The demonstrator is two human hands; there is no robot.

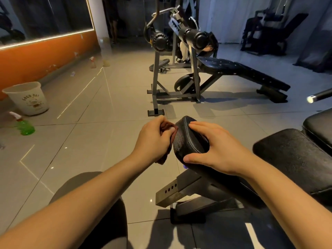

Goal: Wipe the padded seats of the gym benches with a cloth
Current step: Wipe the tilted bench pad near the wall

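Observation:
A black padded seat [183,141] of a gym bench juts toward me at centre, with white stitching along its edge. My left hand [152,141] grips a dark reddish-brown cloth [166,128] and holds it against the pad's left side. My right hand [215,150] lies over the top of the pad, fingers spread across it and thumb hooked round the near edge. The bench's longer back pad [296,155] runs off to the right. Its grey steel frame [179,193] with adjustment holes sits below.
A white bucket [28,99] and a green spray bottle [24,125] stand on the tiled floor at left, by the orange wall. A decline bench [242,72] with roller pads stands ahead. Another black pad [318,123] and a bar end [312,98] are at right. My knee [93,203] is below.

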